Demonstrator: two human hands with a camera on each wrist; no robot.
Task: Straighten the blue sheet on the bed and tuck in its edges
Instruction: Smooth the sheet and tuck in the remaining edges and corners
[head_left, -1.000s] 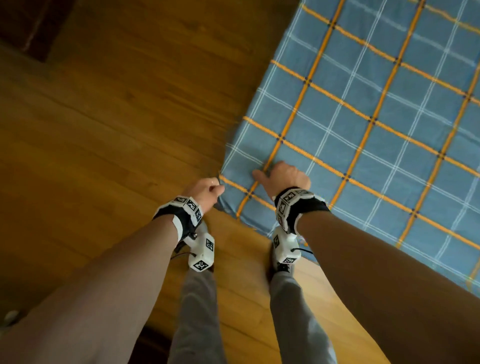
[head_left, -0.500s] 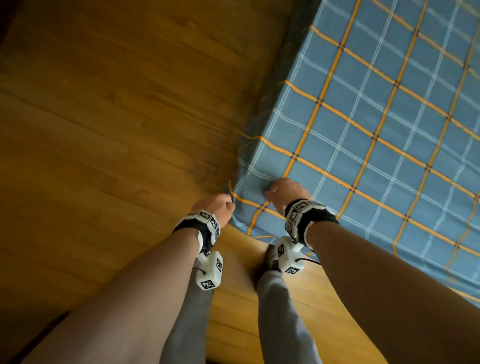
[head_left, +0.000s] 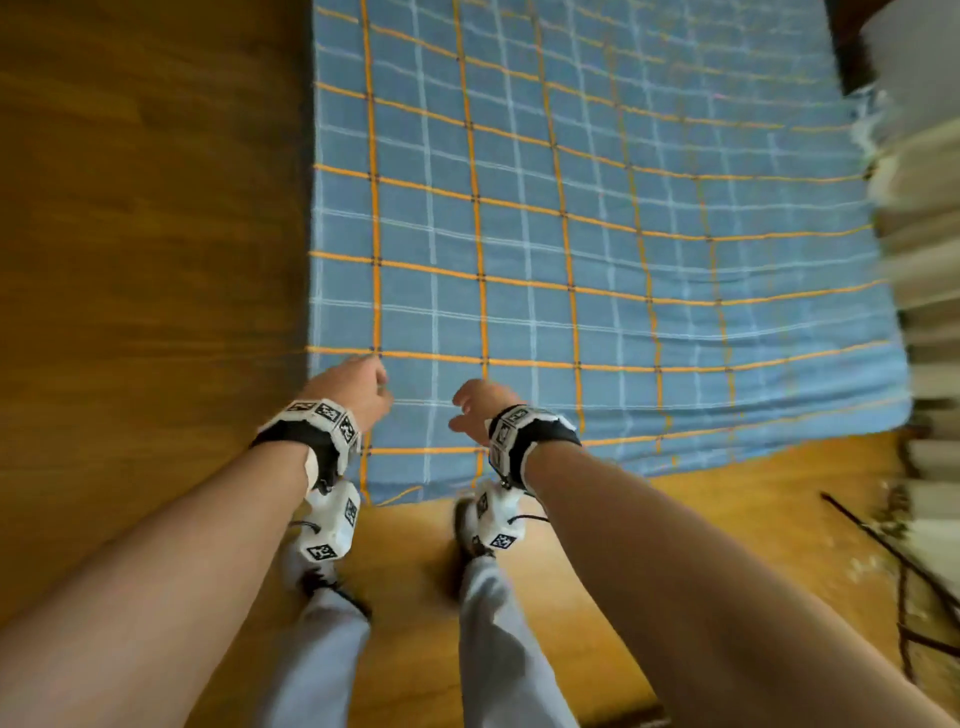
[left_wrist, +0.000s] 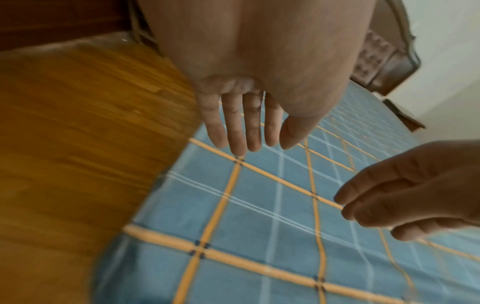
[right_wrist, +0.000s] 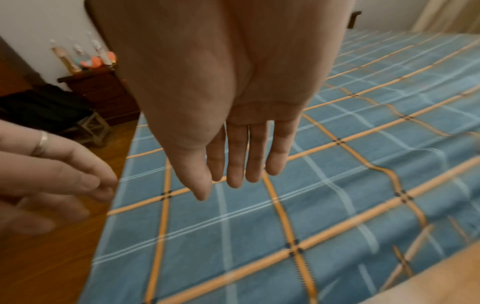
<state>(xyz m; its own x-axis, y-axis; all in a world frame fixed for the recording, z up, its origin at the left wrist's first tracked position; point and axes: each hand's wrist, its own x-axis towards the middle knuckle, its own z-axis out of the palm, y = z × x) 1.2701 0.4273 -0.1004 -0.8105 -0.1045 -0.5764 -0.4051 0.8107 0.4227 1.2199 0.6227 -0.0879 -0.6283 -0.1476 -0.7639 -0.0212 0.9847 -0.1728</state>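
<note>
Above near corner, blue sheet (head_left: 571, 234) lengthwise away; left hand (head_left: 358, 387), right hand (head_left: 480, 405) empty.

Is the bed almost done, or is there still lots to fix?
Mostly done, I think. The blue sheet lies flat across most of the bed, and the near-left corner by the wooden floor looks neat. Right now the left hand and right hand are open above it, holding nothing. Still left: soft ripples along the near edge towards the right corner, which I'd smooth and tuck next.

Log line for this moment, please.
left hand: open, above sheet | right hand: open, above sheet | blue sheet: flat, free
</note>
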